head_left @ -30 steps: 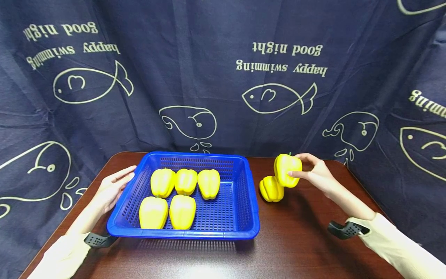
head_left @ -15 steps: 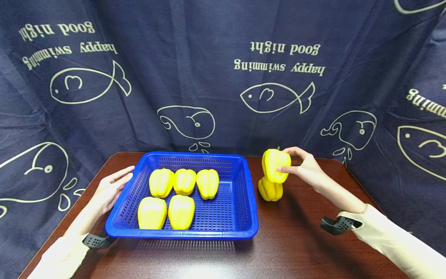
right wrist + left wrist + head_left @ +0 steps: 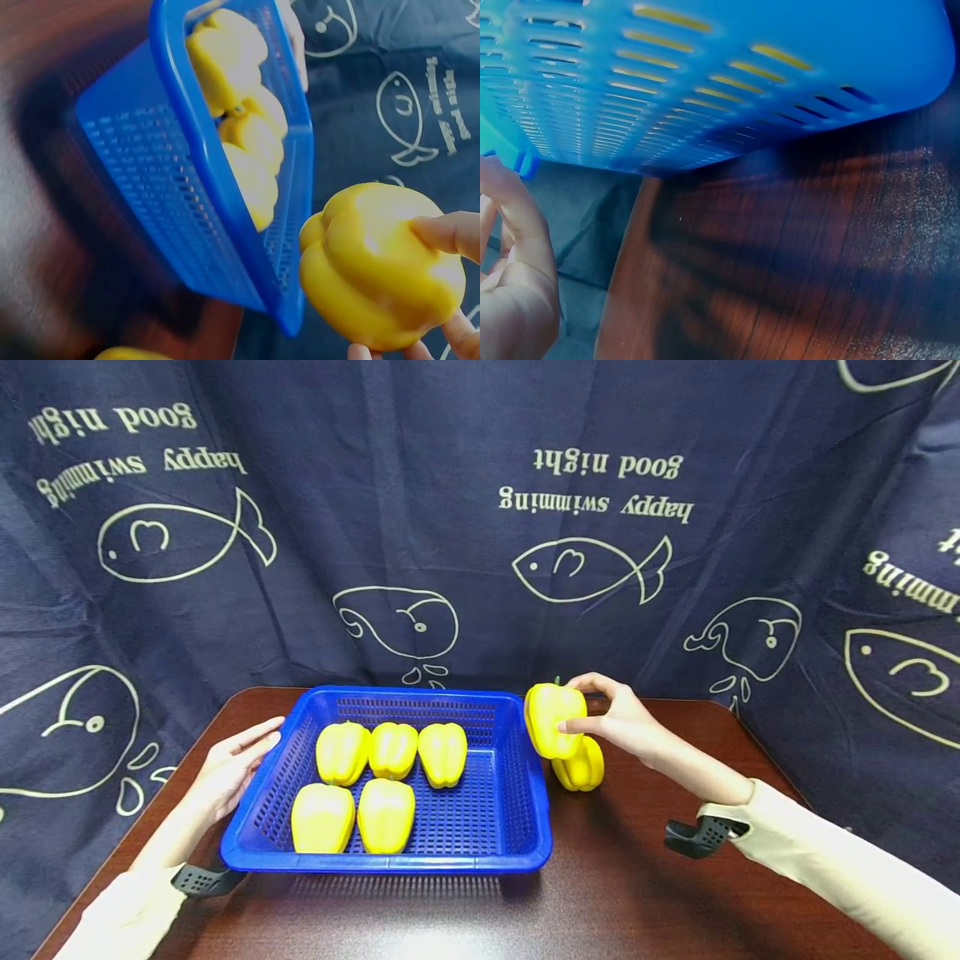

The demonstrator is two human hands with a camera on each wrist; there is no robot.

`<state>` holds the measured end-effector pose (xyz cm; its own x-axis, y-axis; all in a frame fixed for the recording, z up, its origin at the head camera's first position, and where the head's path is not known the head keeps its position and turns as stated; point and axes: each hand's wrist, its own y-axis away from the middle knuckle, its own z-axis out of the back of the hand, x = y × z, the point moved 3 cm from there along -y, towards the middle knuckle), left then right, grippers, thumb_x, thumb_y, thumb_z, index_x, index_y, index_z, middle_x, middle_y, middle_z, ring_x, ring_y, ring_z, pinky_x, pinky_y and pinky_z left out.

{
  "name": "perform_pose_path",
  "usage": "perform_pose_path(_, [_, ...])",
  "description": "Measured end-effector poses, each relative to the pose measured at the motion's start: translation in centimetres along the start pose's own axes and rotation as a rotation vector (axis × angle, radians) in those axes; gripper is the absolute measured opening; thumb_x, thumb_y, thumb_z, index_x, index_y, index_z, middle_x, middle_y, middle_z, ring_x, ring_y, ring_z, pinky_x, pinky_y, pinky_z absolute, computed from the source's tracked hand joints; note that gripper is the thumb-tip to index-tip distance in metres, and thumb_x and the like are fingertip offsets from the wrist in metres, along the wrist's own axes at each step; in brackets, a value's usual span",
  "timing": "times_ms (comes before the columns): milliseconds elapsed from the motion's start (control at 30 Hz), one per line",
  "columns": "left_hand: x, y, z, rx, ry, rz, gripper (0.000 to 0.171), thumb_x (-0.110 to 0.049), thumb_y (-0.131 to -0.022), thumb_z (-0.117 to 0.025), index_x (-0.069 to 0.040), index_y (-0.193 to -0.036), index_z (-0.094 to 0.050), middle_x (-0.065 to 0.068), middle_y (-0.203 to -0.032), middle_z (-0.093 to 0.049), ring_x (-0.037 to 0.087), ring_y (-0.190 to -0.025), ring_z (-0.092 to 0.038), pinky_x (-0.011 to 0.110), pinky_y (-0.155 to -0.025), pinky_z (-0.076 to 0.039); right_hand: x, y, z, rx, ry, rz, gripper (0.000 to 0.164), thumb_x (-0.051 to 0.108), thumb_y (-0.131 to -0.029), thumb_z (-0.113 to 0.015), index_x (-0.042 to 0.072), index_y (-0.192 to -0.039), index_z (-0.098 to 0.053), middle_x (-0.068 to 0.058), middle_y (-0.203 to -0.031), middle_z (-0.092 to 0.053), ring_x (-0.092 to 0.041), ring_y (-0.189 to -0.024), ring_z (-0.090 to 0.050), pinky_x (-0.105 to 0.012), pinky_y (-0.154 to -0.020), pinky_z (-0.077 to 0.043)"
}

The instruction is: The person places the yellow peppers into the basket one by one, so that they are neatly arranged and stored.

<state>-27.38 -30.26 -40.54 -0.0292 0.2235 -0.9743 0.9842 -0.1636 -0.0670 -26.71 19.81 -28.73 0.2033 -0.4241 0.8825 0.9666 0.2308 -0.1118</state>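
My right hand [image 3: 618, 718] pinches a yellow bell pepper [image 3: 553, 720] with a short green stem. It holds the pepper up beside the right rim of the blue plastic basket [image 3: 420, 863]. In the right wrist view the held pepper [image 3: 379, 266] shows its lobes, with the thumb on one side and fingertips beneath. Another yellow pepper [image 3: 581, 766] lies on the table, partly covered by the held one. Several yellow peppers [image 3: 386, 814] lie in two rows inside the basket. My left hand [image 3: 228, 772] touches the basket's left rim with fingers fairly straight.
A brown wooden table [image 3: 622, 893] carries everything. Behind it hangs a dark blue cloth [image 3: 465, 527] printed with fish and whales. A black band [image 3: 701, 837] sits on the right wrist, and another black band [image 3: 206, 880] on the left.
My right hand has carried the held pepper leftward, over the pepper on the table, to the basket's right rim. My left hand stays at the basket's left side.
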Motion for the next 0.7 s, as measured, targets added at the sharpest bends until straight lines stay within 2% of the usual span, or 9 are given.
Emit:
perform_pose_path(200, [-0.1, 0.1, -0.1, 0.004, 0.010, 0.026, 0.031, -0.012, -0.100, -0.051, -0.026, -0.124, -0.064, -0.013, -0.104, -0.072, 0.007, -0.086, -0.070, 0.024, -0.071, -0.058, 0.6, -0.3, -1.6, 0.034, 0.057, -0.018, 0.047, 0.012, -0.076, -0.076, 0.002, -0.117, -0.056, -0.016, -0.113, -0.062, -0.020, -0.089, -0.064, -0.029, -0.074, -0.053])
perform_pose_path(367, [-0.2, 0.2, -0.2, 0.003, 0.018, 0.027, 0.031, -0.011, -0.100, -0.050, -0.028, -0.121, -0.066, -0.012, -0.103, -0.072, 0.008, -0.086, -0.070, 0.025, -0.071, -0.058, 1.2, -0.5, -3.2, 0.079, 0.067, -0.037, 0.046, 0.014, -0.077, -0.075, 0.003, -0.117, -0.056, -0.017, -0.113, -0.063, -0.022, -0.089, -0.064, -0.035, -0.074, -0.054])
perform_pose_path(567, [-0.3, 0.2, -0.4, -0.007, 0.021, 0.016, 0.032, -0.009, -0.100, -0.050, -0.027, -0.119, -0.067, -0.012, -0.102, -0.072, 0.008, -0.084, -0.071, 0.024, -0.070, -0.058, 1.4, -0.8, -4.9, 0.121, 0.027, -0.053, 0.045, 0.012, -0.075, -0.077, 0.004, -0.115, -0.057, -0.015, -0.111, -0.066, -0.021, -0.088, -0.066, -0.030, -0.074, -0.057])
perform_pose_path(700, [-0.3, 0.3, -0.5, -0.013, 0.020, 0.016, 0.031, -0.010, -0.099, -0.051, -0.027, -0.119, -0.067, -0.012, -0.102, -0.072, 0.008, -0.084, -0.071, 0.024, -0.070, -0.058, 1.4, -0.9, -6.0, 0.142, 0.029, -0.065, 0.045, 0.013, -0.075, -0.078, 0.005, -0.114, -0.058, -0.014, -0.110, -0.064, -0.021, -0.086, -0.064, -0.033, -0.075, -0.057])
